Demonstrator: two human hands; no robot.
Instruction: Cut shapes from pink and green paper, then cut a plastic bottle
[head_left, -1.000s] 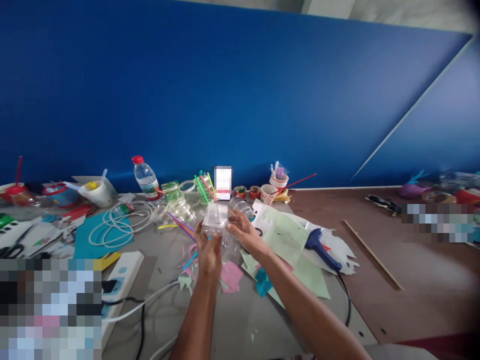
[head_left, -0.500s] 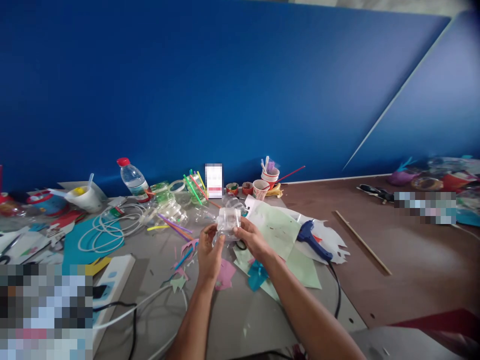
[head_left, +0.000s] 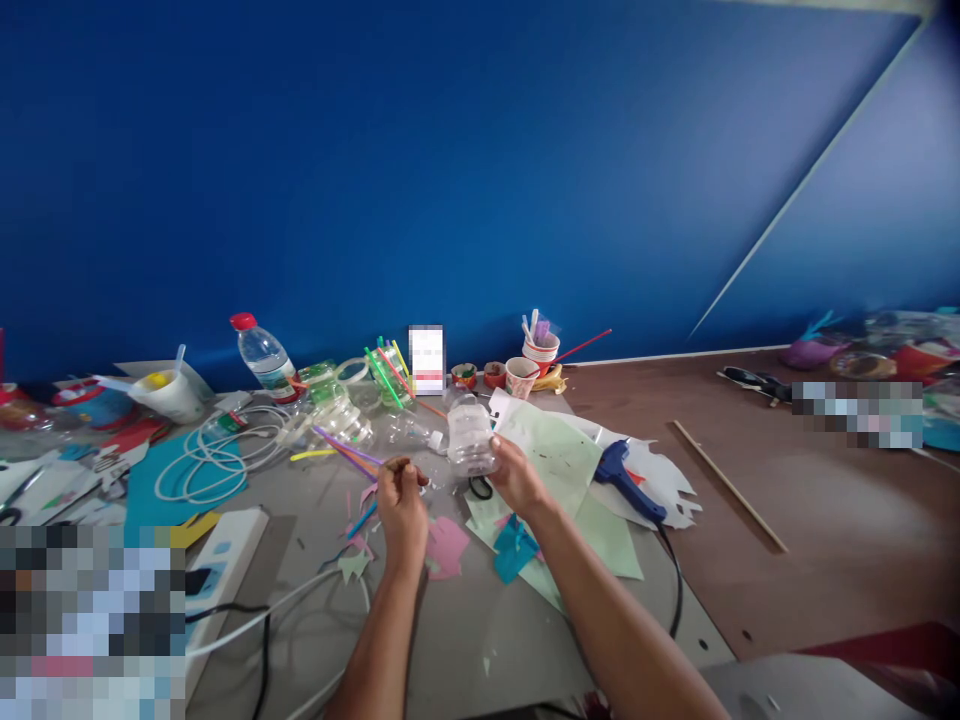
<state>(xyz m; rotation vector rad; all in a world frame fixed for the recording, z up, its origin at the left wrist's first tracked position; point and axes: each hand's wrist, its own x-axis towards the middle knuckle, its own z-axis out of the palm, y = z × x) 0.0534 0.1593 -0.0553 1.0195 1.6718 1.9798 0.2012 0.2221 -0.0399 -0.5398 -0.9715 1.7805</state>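
Note:
My right hand grips a clear cut plastic bottle piece by its right side, above the middle of the table. To its left and apart from it, my left hand has its fingers curled in. Whatever those fingers may hold is too small to make out. Behind the hands lies a clear plastic bottle with a white cap. Black scissor handles show just below the held piece. Scraps of pink paper and blue paper lie near my wrists.
A blue glue gun rests on paper at the right, beside a wooden stick. A power strip and white cable occupy the left. Paper cups, a red-capped bottle and drinking straws stand along the blue wall.
My left hand has let go of the clear bottle piece and drawn down and left, fingers curled. My right hand still holds the piece, now slightly farther right and turned.

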